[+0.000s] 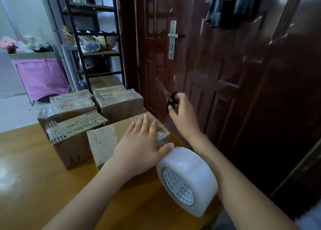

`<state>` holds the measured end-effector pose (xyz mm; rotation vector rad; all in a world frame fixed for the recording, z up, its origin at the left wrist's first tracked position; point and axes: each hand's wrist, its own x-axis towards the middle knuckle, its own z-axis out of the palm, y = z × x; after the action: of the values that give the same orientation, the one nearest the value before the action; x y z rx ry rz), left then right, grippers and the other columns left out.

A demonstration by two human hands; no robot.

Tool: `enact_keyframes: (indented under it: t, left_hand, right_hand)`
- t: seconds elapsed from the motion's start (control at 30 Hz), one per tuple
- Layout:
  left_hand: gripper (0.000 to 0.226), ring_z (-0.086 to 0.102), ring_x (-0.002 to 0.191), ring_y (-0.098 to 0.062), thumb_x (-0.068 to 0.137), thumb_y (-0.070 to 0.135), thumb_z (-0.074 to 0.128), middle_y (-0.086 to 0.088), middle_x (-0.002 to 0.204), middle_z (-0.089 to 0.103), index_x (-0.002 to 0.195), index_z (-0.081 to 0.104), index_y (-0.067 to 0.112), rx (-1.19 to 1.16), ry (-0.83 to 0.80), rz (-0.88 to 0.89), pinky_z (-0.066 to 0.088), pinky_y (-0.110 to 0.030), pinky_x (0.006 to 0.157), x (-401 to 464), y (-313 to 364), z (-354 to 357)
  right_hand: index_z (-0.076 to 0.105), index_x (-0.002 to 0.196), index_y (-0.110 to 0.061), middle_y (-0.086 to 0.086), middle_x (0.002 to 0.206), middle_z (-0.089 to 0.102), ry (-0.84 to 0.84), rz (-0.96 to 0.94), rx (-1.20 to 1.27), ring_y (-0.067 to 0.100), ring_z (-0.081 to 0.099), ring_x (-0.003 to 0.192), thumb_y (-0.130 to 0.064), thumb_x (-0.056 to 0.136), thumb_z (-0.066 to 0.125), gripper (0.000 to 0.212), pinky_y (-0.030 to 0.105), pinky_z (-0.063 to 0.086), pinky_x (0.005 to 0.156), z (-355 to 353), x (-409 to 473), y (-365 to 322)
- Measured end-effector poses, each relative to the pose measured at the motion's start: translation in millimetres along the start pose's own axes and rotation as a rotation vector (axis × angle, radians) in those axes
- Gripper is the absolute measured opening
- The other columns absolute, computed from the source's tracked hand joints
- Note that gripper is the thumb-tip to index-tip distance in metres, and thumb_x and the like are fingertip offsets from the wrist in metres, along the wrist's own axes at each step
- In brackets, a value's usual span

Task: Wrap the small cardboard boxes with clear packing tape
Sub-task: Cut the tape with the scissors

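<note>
A small cardboard box (107, 143) lies on the wooden table (34, 169), partly covered in clear tape. My left hand (140, 146) presses flat on its top, fingers straight, thumb against the box's right end. A large roll of clear packing tape (187, 179) stands on edge just right of that hand, at the table's right edge. My right hand (182, 111) is raised above and beyond the box and grips black-handled scissors (171, 97), blades pointing up and to the left.
Three taped cardboard boxes (73, 136) (67, 104) (118, 101) sit behind and left of the held box. A dark red door (208, 65) stands close on the right. A black shelf rack (97, 38) and a pink bin (41, 77) are at the back left.
</note>
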<state>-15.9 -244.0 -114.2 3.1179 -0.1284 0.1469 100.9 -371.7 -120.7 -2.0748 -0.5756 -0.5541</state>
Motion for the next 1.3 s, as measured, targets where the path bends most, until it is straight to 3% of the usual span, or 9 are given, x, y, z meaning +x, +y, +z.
enact_keyframes:
  t: [0.1, 0.27, 0.37, 0.43, 0.6, 0.7, 0.87, 1.07, 1.3]
  left_hand:
    - [0.114, 0.004, 0.15, -0.021, 0.063, 0.084, 0.004, -0.009, 0.163, 0.007, 0.155, 0.014, 0.018, -0.124, 0.017, 0.017, 0.004, -0.031, 0.119, -2, 0, -8]
    - [0.103, 0.041, 0.13, -0.015, 0.058, 0.087, 0.032, 0.001, 0.139, 0.049, 0.135, 0.049, 0.021, -0.4, 0.043, 0.037, 0.031, -0.028, 0.101, -9, -6, -23]
    - [0.111, 0.024, 0.142, -0.016, 0.06, 0.086, 0.024, -0.001, 0.154, 0.033, 0.147, 0.037, 0.019, -0.252, -0.016, 0.051, 0.016, -0.024, 0.109, -11, -3, -23]
    - [0.106, 0.011, 0.148, -0.014, 0.069, 0.081, 0.023, -0.002, 0.162, 0.017, 0.154, 0.023, 0.017, -0.203, -0.041, 0.053, 0.005, -0.028, 0.117, -11, -3, -21]
    - [0.117, -0.003, 0.15, -0.012, 0.062, 0.089, 0.009, 0.0, 0.164, 0.0, 0.157, 0.005, 0.019, -0.122, -0.116, 0.035, -0.003, -0.039, 0.121, -8, -6, -15]
    - [0.116, -0.007, 0.149, -0.012, 0.063, 0.088, 0.008, 0.001, 0.163, -0.004, 0.156, 0.002, 0.019, -0.081, -0.154, 0.013, -0.003, -0.048, 0.121, -9, -3, -17]
    - [0.117, -0.012, 0.149, -0.013, 0.064, 0.092, 0.006, 0.002, 0.163, -0.01, 0.156, -0.002, 0.02, -0.065, -0.204, -0.001, -0.004, -0.056, 0.118, -10, 0, -19]
    - [0.127, -0.015, 0.148, -0.01, 0.049, 0.092, -0.007, 0.005, 0.162, -0.013, 0.155, -0.006, 0.021, -0.074, -0.2, 0.026, -0.005, -0.058, 0.118, -10, -4, -18]
    - [0.133, -0.016, 0.146, -0.005, 0.043, 0.097, -0.012, 0.009, 0.161, -0.015, 0.155, -0.008, 0.026, -0.102, -0.201, 0.065, -0.006, -0.056, 0.118, -12, -7, -17]
  right_hand:
    - [0.046, 0.128, -0.006, 0.001, 0.113, 0.054, 0.016, 0.186, 0.084, 0.021, 0.058, 0.107, -0.009, 0.092, 0.062, 0.04, 0.014, 0.034, 0.077, -5, -40, 31]
    - [0.031, 0.121, -0.037, -0.007, 0.12, 0.035, 0.121, 0.162, 0.115, 0.032, 0.058, 0.109, -0.026, 0.074, 0.071, 0.062, 0.052, 0.051, 0.087, -6, -62, 54]
    - [0.035, 0.127, -0.021, -0.021, 0.117, 0.024, 0.179, 0.025, 0.026, 0.029, 0.043, 0.119, -0.004, 0.076, 0.075, 0.067, 0.05, 0.046, 0.094, -10, -66, 52]
    - [0.041, 0.128, -0.006, -0.005, 0.127, 0.031, 0.213, -0.027, -0.037, 0.027, 0.039, 0.121, 0.004, 0.076, 0.074, 0.063, 0.051, 0.044, 0.095, -12, -68, 57]
    - [0.038, 0.124, -0.019, 0.004, 0.131, 0.037, 0.311, -0.068, -0.003, 0.022, 0.033, 0.122, 0.009, 0.072, 0.075, 0.07, 0.052, 0.044, 0.096, -15, -67, 63]
    - [0.042, 0.127, -0.007, -0.004, 0.132, 0.037, 0.288, -0.081, 0.043, 0.02, 0.031, 0.125, 0.01, 0.071, 0.075, 0.067, 0.048, 0.04, 0.101, -16, -68, 62]
    - [0.045, 0.128, 0.0, -0.014, 0.131, 0.031, 0.242, -0.088, 0.026, 0.009, 0.025, 0.129, 0.011, 0.07, 0.076, 0.067, 0.024, 0.027, 0.106, -22, -69, 65]
    - [0.046, 0.13, -0.007, 0.004, 0.143, 0.034, 0.128, -0.063, 0.009, -0.006, 0.021, 0.127, 0.016, 0.072, 0.07, 0.067, -0.003, 0.017, 0.099, -26, -72, 67]
    - [0.049, 0.124, -0.011, -0.028, 0.124, 0.027, 0.029, -0.111, -0.035, 0.003, 0.023, 0.125, 0.02, 0.073, 0.06, 0.061, 0.033, 0.034, 0.103, -25, -73, 66]
